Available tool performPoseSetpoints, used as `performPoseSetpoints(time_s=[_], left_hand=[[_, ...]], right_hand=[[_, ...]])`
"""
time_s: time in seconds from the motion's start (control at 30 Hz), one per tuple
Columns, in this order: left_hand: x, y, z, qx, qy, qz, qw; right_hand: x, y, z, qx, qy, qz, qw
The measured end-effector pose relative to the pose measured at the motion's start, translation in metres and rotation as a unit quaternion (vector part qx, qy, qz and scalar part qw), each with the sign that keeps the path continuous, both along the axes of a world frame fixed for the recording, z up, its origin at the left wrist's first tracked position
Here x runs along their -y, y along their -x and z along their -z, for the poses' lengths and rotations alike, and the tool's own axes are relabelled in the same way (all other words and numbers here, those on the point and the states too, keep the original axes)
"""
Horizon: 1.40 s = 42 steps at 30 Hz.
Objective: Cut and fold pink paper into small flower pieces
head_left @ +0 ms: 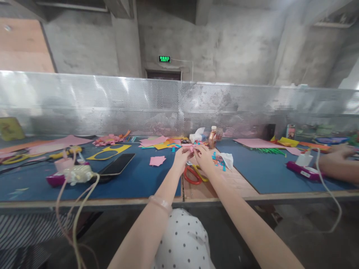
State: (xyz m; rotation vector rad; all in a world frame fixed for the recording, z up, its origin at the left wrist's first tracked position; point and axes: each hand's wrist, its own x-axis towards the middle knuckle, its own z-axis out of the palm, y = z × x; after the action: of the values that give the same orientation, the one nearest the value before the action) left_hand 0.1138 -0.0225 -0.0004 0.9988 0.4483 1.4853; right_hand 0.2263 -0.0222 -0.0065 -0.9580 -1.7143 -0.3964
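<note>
Both my arms reach forward over the table's middle, and my hands meet at a small piece of pink paper (191,147). My left hand (182,155) pinches it from the left, with a pale bracelet (160,203) on that wrist. From the other side my right hand (203,155) has its fingers closed on the same pink paper. Fine detail between the fingertips is too small to tell. Below the hands lie scissors with red handles (192,176) and a yellow-handled tool (202,174). A small stack of pink paper pieces (157,161) rests left of my hands.
A phone (119,164), a cut yellow sheet (109,152) and a cabled purple device (56,180) lie at left. Behind my hands stand a bottle (212,136) and tissues (198,134). Another person's hand (339,162) is at far right, beside a second purple device (304,170).
</note>
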Motion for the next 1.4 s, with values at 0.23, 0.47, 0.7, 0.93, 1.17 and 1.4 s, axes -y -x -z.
performPoseSetpoints(time_s=[0.23, 0.47, 0.7, 0.93, 1.17, 1.4], left_hand=[[0.001, -0.001, -0.001, -0.018, 0.01, -0.009, 1.0], [0.002, 0.002, 0.001, -0.072, -0.017, -0.049, 0.996], [0.003, 0.004, 0.0, -0.108, -0.015, -0.077, 0.991], [0.005, 0.005, -0.002, -0.096, -0.01, -0.092, 0.991], [0.003, 0.005, -0.004, -0.096, 0.014, -0.112, 0.989], [0.002, 0.006, -0.003, -0.094, 0.012, -0.123, 0.988]], right_hand=[[0.001, 0.0, -0.002, 0.013, -0.018, 0.027, 0.999], [0.009, 0.003, -0.005, 0.043, -0.034, 0.053, 0.997], [0.012, 0.004, -0.006, 0.052, -0.035, 0.039, 0.997], [0.01, 0.003, -0.006, 0.087, -0.05, 0.051, 0.994], [0.008, 0.0, -0.004, 0.153, -0.047, 0.059, 0.985], [0.008, 0.001, -0.005, 0.178, -0.051, 0.068, 0.98]])
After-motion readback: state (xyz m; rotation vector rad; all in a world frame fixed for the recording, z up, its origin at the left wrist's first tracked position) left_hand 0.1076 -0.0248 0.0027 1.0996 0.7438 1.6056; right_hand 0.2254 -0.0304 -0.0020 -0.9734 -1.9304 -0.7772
